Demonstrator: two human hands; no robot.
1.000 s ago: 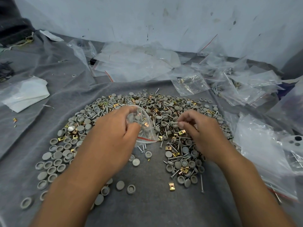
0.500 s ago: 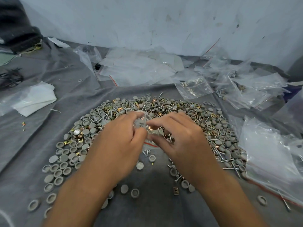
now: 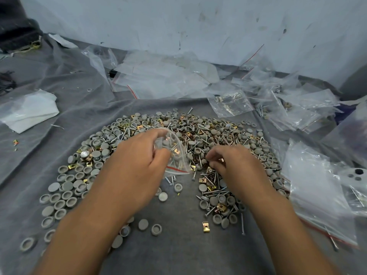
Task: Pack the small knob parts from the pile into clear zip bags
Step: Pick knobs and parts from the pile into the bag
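Observation:
A wide pile of parts (image 3: pixel 198 133) lies on the grey cloth: grey round knob caps, brass clips and screws. My left hand (image 3: pixel 135 167) grips a small clear zip bag (image 3: pixel 175 155) with a red line, held open above the pile's near edge; a few screws and clips show inside it. My right hand (image 3: pixel 232 163) is on the pile just right of the bag, fingers curled down, thumb and fingertips pinching a small brass-coloured part (image 3: pixel 220 160).
Loose caps (image 3: pixel 65 187) spread to the left and front, and a lone brass clip (image 3: pixel 206 226) lies near. Empty zip bags (image 3: pixel 158 76) are heaped at the back, filled bags (image 3: pixel 294 110) at the back right, large bags (image 3: pixel 317 191) at the right, and white plastic (image 3: pixel 29 110) at the left.
My right hand has drawn away from the bag's mouth and gone back to the pile on the right. The left hand still holds the bag in much the same place.

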